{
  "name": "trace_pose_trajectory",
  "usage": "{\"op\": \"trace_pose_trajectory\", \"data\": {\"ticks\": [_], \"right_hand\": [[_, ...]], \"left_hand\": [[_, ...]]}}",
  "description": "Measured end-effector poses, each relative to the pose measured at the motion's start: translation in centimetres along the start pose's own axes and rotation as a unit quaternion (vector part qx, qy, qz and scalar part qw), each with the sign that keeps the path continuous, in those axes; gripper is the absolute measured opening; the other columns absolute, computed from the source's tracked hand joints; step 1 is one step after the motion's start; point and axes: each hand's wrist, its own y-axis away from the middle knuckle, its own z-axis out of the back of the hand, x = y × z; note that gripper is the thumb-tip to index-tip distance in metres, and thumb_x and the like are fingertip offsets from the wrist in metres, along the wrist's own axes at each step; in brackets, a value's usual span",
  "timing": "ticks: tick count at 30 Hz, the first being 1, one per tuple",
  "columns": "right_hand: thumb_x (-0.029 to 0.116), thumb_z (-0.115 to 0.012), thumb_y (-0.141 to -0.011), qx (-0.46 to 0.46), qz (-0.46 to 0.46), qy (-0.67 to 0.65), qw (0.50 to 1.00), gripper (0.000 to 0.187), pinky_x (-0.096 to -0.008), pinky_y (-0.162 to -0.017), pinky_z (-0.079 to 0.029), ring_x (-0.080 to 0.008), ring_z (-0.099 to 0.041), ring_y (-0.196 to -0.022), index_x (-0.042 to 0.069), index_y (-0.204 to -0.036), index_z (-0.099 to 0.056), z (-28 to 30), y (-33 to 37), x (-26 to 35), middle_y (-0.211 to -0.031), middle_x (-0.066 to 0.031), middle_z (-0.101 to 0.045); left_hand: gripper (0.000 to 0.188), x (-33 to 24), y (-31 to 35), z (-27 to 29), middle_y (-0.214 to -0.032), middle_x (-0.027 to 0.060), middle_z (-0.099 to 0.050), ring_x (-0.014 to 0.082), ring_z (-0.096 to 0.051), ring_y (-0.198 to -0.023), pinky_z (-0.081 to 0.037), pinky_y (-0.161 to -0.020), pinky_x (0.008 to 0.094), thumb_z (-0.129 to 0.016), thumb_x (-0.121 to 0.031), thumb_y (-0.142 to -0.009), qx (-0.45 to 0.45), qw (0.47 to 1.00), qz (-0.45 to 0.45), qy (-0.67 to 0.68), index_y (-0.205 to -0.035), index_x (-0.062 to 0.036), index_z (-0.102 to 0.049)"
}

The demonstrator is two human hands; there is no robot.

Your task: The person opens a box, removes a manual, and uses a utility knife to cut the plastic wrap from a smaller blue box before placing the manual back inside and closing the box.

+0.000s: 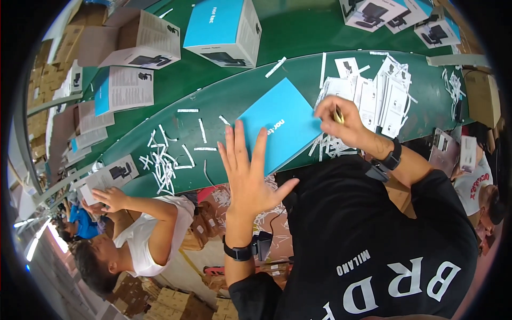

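Note:
A bright blue cardboard box (285,112) with white lettering sits tilted at an angle on the green table in front of me. My left hand (248,170) lies on its left part, with fingers spread and the thumb sticking out past the near edge. At the box's right corner is my right hand (344,121), its fingers curled around a small yellow, dark-edged object (338,114). Most of that object is hidden in the hand, so its kind does not show.
Printed white sheets or labels (368,98) lie in a pile to the right. Curled paper strips (162,165) heap up at left. More boxes, including a blue-topped one (221,32), stand on the green belt (184,82) beyond. A person in white (160,229) handles a box at left.

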Motion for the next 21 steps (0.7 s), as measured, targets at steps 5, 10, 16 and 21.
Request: {"op": "trace_pose_trajectory", "data": {"ticks": [5,10,16,21], "right_hand": [[0.021,-0.063,-0.097,-0.156,-0.201,-0.235,0.938,0.025,-0.0216,-0.053,-0.029,-0.0035,-0.043,-0.060,0.003,-0.115,-0.061,-2.3,-1.1,-1.2,-0.075,0.0061,-0.050],[0.025,-0.058,-0.100,-0.216,-0.259,-0.281,0.898,0.027,-0.0194,-0.055,-0.031,-0.0018,-0.042,-0.063,0.003,-0.115,-0.060,-3.4,-1.1,-0.2,-0.076,0.0063,-0.048],[0.020,-0.061,-0.097,-0.201,-0.223,-0.281,0.911,0.025,-0.0206,-0.057,-0.031,-0.0030,-0.042,-0.065,0.002,-0.115,-0.060,-3.0,-0.7,-0.9,-0.078,0.0053,-0.048],[0.013,-0.071,-0.089,-0.109,-0.144,-0.158,0.971,0.040,-0.0224,-0.061,-0.033,-0.0049,-0.043,-0.069,0.002,-0.125,-0.056,-1.1,-0.7,-1.3,-0.079,0.0036,-0.047]], "left_hand": [[0.070,-0.4,-1.8,-1.9,-0.164,0.0314,-0.021,0.0561,-0.017,-0.150,-0.022,-0.116,0.0684,-0.061,-0.041,-0.096,0.040,0.992,0.077,-0.088,-0.154,-0.0070,-0.043],[0.068,-1.0,-1.1,-3.5,-0.164,0.0328,-0.020,0.0599,-0.014,-0.148,-0.020,-0.114,0.0714,-0.054,-0.042,-0.100,0.005,0.988,0.087,-0.128,-0.156,-0.0051,-0.040],[0.070,-1.4,-1.4,-4.1,-0.164,0.0339,-0.019,0.0620,-0.013,-0.148,-0.017,-0.115,0.0724,-0.052,-0.044,-0.101,0.013,0.985,0.082,-0.151,-0.156,-0.0037,-0.039],[0.078,-2.5,-3.4,-2.8,-0.165,0.0337,-0.014,0.0608,-0.008,-0.149,-0.011,-0.115,0.0737,-0.053,-0.049,-0.099,0.150,0.936,0.049,-0.316,-0.159,-0.0044,-0.032]]}}
